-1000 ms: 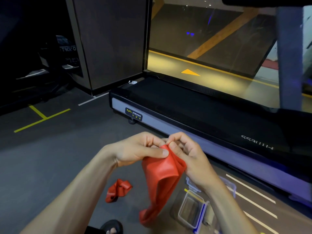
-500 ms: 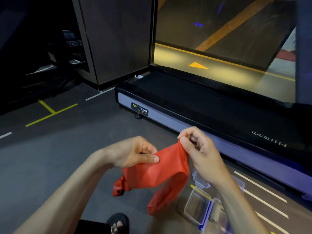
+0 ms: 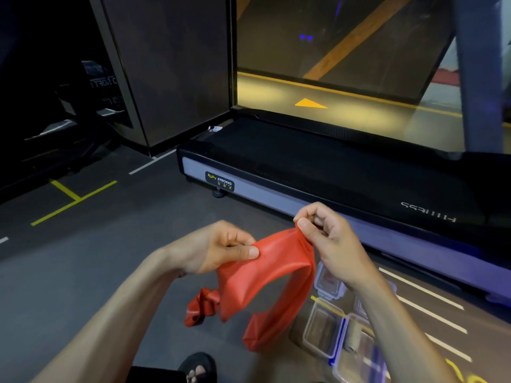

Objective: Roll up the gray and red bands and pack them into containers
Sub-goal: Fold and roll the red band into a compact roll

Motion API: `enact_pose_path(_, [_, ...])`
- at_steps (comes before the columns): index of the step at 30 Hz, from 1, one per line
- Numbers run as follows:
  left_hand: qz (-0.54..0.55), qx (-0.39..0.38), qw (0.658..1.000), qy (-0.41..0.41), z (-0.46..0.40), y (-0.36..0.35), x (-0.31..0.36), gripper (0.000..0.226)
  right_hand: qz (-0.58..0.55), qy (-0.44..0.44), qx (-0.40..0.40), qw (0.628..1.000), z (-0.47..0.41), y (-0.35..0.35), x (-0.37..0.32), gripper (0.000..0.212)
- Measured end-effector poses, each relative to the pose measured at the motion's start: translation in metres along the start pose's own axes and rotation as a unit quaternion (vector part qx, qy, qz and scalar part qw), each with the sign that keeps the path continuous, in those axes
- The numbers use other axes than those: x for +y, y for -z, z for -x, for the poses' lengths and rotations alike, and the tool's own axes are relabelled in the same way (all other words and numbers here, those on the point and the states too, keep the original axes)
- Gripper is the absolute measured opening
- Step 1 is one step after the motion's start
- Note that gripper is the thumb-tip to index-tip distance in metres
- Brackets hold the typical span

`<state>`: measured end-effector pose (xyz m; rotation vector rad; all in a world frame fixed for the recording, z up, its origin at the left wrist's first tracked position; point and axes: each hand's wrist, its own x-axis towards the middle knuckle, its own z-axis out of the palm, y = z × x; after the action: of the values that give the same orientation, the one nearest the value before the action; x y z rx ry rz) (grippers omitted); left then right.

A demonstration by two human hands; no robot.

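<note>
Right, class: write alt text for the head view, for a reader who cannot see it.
Two hands, left and right, pinch a red band stretched between them above a gym floor. A second red band and clear containers lie below, beside a treadmill.

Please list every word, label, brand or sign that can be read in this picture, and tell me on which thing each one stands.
"BODY STRONG": on the small black label on the side rail of the treadmill; the tiny line under it is too small to read.
"FITNESS", seen upside down: white lettering on the treadmill's black deck edge.
Pale letters on the dark machine at far left: too blurred to read.
Yellow arrow, no words: on the floor beyond the glass.
</note>
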<state>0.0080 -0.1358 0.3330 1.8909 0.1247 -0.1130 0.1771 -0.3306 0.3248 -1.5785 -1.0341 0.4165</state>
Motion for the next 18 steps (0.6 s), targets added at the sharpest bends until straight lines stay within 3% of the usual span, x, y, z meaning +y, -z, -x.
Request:
enact_pose_path(5, [0.021, -0.022, 1.000, -0.005, 0.002, 0.002, 0.001, 0.026, 0.007, -0.005, -0.014, 1.000, 0.002, 0.000, -0.002, 0.013])
enact_pose_path(9, [0.075, -0.011, 0.996, -0.045, 0.004, 0.005, 0.005, 0.029, -0.058, -0.014, -0.016, 0.998, 0.001, -0.006, -0.005, 0.011])
enact_pose_path(13, [0.193, -0.001, 0.977, -0.089, 0.001, 0.003, 0.013, 0.058, -0.165, -0.007, -0.054, 0.985, -0.001, -0.019, -0.012, 0.007])
enact_pose_path(16, [0.230, 0.021, 0.968, -0.100, -0.005, -0.001, 0.022, 0.032, -0.279, 0.001, -0.086, 0.956, 0.000, -0.029, -0.023, 0.011])
enact_pose_path(18, [0.199, 0.008, 0.976, -0.087, -0.009, -0.001, 0.023, 0.025, -0.309, 0.006, -0.098, 0.946, -0.002, -0.031, -0.030, 0.012])
